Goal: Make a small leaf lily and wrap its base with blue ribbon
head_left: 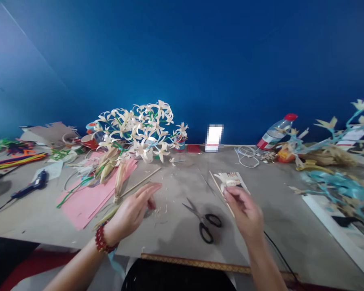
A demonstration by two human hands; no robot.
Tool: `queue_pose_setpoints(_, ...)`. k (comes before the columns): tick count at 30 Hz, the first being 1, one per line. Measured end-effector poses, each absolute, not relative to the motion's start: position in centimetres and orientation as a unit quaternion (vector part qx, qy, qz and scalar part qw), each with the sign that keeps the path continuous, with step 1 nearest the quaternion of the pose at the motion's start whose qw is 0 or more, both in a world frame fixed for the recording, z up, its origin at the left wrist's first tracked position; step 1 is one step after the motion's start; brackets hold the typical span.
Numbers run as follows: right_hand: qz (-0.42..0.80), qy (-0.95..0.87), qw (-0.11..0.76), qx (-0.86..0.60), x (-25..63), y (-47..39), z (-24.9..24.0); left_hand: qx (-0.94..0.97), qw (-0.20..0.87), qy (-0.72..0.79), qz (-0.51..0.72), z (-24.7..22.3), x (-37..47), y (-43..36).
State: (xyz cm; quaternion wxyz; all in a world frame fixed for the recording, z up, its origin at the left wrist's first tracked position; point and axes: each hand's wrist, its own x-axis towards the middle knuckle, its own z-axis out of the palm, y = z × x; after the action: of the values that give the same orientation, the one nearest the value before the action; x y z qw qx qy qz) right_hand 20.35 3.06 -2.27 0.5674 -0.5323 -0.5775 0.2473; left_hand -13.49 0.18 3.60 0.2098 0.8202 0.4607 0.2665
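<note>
My right hand (244, 208) pinches a small cream husk-like flower (223, 180) between thumb and fingertips, above a printed card (241, 180) and a thin stick (214, 178). My left hand (135, 210), with a red bead bracelet on its wrist, hovers over the table with fingers stretched out and nothing visible in them. Between the hands lie black-handled scissors (202, 220), blades slightly parted and pointing away to the left. Beyond the left hand, another wooden stick (142, 181) rests near dried corn husks (119, 178) and pink paper sheets (85, 204).
A large bunch of cream flowers (136, 129) stands at the back. On the left lie a blue glue gun (33, 186) and coloured pipe cleaners (21, 161). A red-capped bottle (276, 131) leans at back right, near a white cable (247, 157) and blue-stemmed flowers (327, 125).
</note>
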Motion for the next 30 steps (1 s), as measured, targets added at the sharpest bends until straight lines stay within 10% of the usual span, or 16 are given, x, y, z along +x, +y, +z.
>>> queue_pose_setpoints(30,0.653,-0.404,0.575,-0.283,12.5,0.6,-1.5,0.542,0.709,0.252,0.374,2.9,-9.2,1.0)
